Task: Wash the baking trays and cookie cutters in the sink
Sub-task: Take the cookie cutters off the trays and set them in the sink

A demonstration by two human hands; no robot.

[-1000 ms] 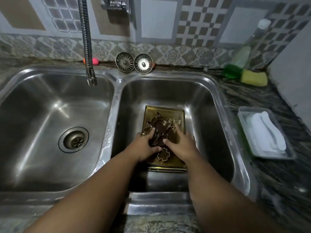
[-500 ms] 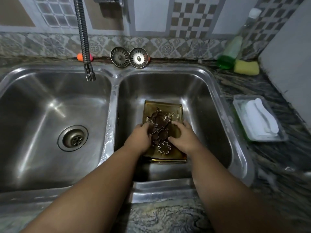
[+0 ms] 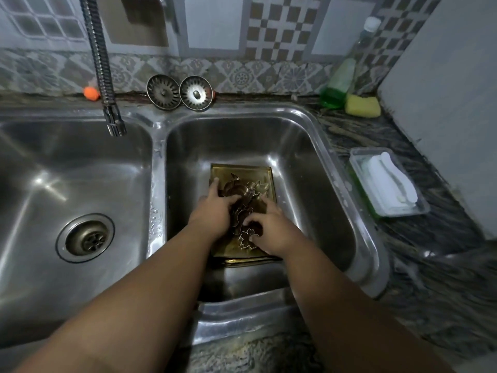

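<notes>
Gold-coloured baking trays [image 3: 242, 170] lie stacked flat on the floor of the right sink basin [image 3: 330, 157]. Several metal cookie cutters [image 3: 255, 187] are piled on the top tray, with a flower-shaped cutter [image 3: 246, 239] nearest me. My left hand [image 3: 215, 211] rests on the left side of the pile, its forefinger and thumb spread apart. Curled fingers of my right hand [image 3: 271, 232] press into the pile from the right, the thumb against the flower cutter. Both hands hide the middle of the pile.
The faucet [image 3: 113, 122] hangs over the left basin, whose drain [image 3: 86, 238] is open. Two sink strainers [image 3: 163, 91] lean on the back wall. A green soap bottle [image 3: 336, 87] and yellow sponge [image 3: 363, 106] stand back right; a clear plastic container [image 3: 387, 184] sits on the right counter.
My right hand has slid nearer, down to the flower cutter. My left forefinger has stretched further up the tray. The trays have not moved.
</notes>
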